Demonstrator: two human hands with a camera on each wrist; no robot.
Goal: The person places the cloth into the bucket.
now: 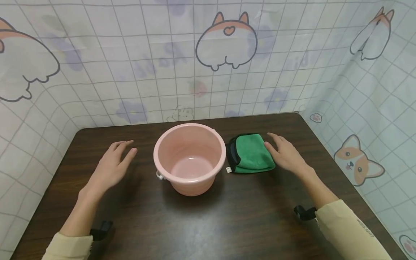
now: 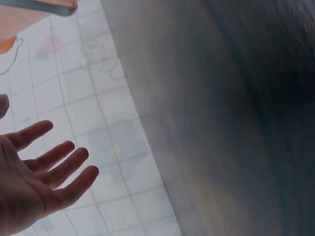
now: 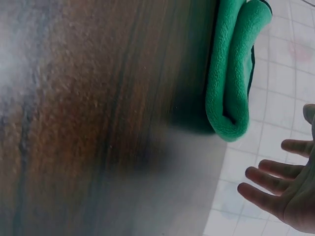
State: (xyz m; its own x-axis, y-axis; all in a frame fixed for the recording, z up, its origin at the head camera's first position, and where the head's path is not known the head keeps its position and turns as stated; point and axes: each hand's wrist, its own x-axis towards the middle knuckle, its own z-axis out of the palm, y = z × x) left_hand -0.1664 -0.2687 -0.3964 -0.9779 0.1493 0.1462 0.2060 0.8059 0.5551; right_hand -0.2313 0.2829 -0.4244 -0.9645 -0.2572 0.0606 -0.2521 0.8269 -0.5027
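Note:
A pink plastic bucket (image 1: 190, 186) stands upright in the middle of the table, with a white handle joint on its left side. Against its right side in the head view lies a folded green cloth (image 1: 253, 153) with black edging and a small white tag. To the left of the bucket my left hand (image 1: 110, 166) hovers with fingers extended, holding nothing. My right hand (image 1: 287, 153) is at the cloth's right edge, its fingers loosely spread and its thumb overlapping the cloth in this view. The right wrist view shows the cloth's thick fold (image 3: 229, 98) beside that hand's spread fingers.
Beneath everything is a dark brown wooden table (image 1: 201, 231) with rounded far corners. White checked sheeting (image 1: 156, 72) with cartoon dogs hangs behind it and along both sides. A black strap mount (image 1: 304, 213) sits at the right wrist, another (image 1: 101, 231) at the left.

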